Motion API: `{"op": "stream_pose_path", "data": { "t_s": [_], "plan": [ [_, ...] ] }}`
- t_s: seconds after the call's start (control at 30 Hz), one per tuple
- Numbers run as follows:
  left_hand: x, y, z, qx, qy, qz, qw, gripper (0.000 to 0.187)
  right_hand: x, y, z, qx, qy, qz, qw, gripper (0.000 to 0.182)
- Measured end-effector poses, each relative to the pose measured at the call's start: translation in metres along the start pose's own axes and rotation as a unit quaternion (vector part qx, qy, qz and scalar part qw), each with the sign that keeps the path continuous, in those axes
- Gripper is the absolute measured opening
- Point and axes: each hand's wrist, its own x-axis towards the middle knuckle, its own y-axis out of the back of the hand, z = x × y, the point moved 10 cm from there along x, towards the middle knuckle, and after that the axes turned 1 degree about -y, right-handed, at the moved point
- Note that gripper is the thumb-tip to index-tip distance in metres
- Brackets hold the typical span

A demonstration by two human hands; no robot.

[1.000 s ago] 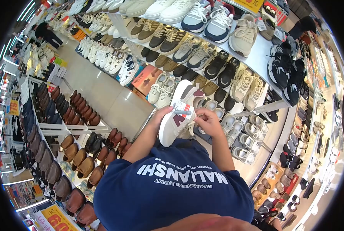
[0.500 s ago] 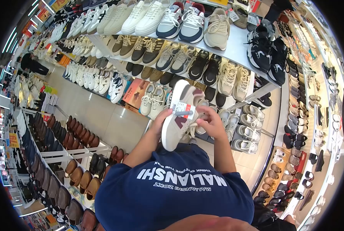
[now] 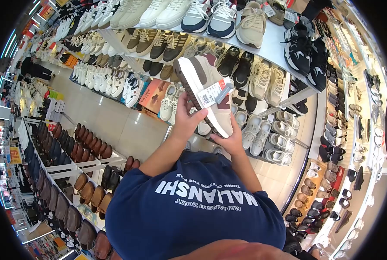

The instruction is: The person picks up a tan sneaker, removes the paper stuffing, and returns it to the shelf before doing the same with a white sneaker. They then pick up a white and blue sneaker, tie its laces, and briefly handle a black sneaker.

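A beige sneaker point(image 3: 200, 76) with maroon and brown panels and a white midsole is held up in front of my chest by both hands. Its heel points up and left, its toe down and right, and its side faces me. My left hand point(image 3: 188, 118) grips the sole edge near the middle, thumb on the side. At the toe, my right hand point(image 3: 230, 138) is closed round the front end, with some fingers hidden behind. A white and red price tag point(image 3: 213, 94) with a grey security tag point(image 3: 223, 92) hangs across the sneaker's side.
Tiered white shelves point(image 3: 269, 54) of paired sneakers stand just ahead, black sneakers point(image 3: 297, 54) at their right end. Racks of brown leather shoes point(image 3: 89, 197) line the left. More shoe shelves curve along the right. A person point(image 3: 35, 69) stands far left, beyond the tiled aisle point(image 3: 111, 123).
The sneaker has tilted, its heel swinging left and its toe right, so the side and tag face me more. My right hand has moved from the laces down to the toe.
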Motion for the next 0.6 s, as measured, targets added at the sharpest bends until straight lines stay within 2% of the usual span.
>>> {"op": "stream_pose_path", "data": {
  "t_s": [0.13,0.23,0.33,0.37,0.47,0.5,0.6],
  "plan": [
    [0.004,0.015,-0.015,-0.053,0.044,-0.030,0.997,0.076,0.000,0.005,-0.009,-0.028,0.013,0.018,0.999,0.106],
    [0.002,0.021,-0.019,-0.099,0.064,-0.056,0.991,0.075,-0.001,0.009,0.000,-0.041,-0.020,0.007,0.999,0.088],
    [-0.002,0.023,-0.017,-0.150,0.066,-0.089,0.982,0.079,-0.004,0.011,0.005,0.048,-0.034,-0.037,0.998,0.087],
    [-0.002,0.023,-0.015,-0.167,0.066,-0.101,0.979,0.081,-0.006,0.008,0.002,0.114,-0.022,-0.065,0.991,0.079],
    [-0.014,0.004,-0.010,-0.179,0.070,-0.221,0.956,0.087,-0.013,-0.005,0.005,0.222,-0.028,-0.123,0.967,0.076],
    [-0.017,-0.006,-0.002,-0.203,0.075,-0.241,0.946,0.082,-0.016,-0.019,-0.011,0.235,-0.030,-0.145,0.961,0.075],
    [-0.021,-0.005,-0.007,-0.076,0.065,-0.209,0.973,0.069,-0.019,-0.035,-0.005,0.223,-0.052,-0.150,0.962,0.073]
  ]
}}
